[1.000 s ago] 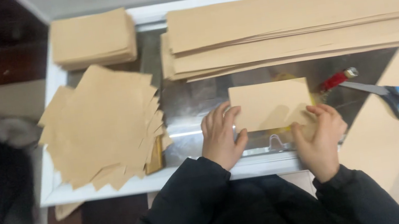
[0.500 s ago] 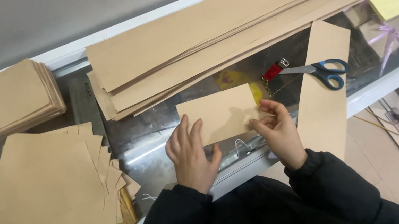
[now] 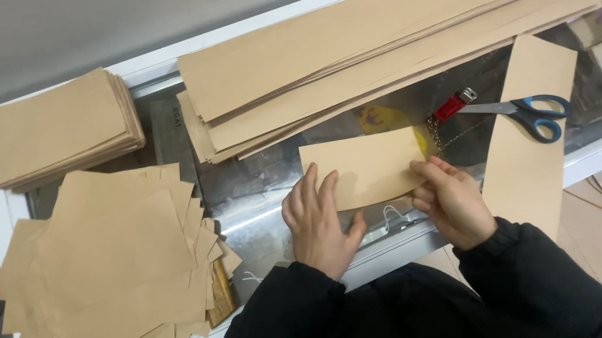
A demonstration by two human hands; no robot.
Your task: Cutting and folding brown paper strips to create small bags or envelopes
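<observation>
A folded rectangle of brown kraft paper (image 3: 363, 164) lies on the glass counter top (image 3: 257, 191) in front of me. My left hand (image 3: 318, 221) presses flat on its lower left corner, fingers spread. My right hand (image 3: 450, 199) pinches the paper's lower right edge with the fingertips. Both sleeves are black.
A loose heap of brown paper squares (image 3: 114, 266) sits at the left, with a neat stack of folded pieces (image 3: 52, 129) behind it. Long brown paper strips (image 3: 392, 38) lie stacked across the back. Blue-handled scissors (image 3: 528, 112) and a single strip (image 3: 532, 136) lie to the right.
The view has shifted and tilted. My hands stay on the same folded paper, the left now flatter on its corner, the right still gripping its right edge.
</observation>
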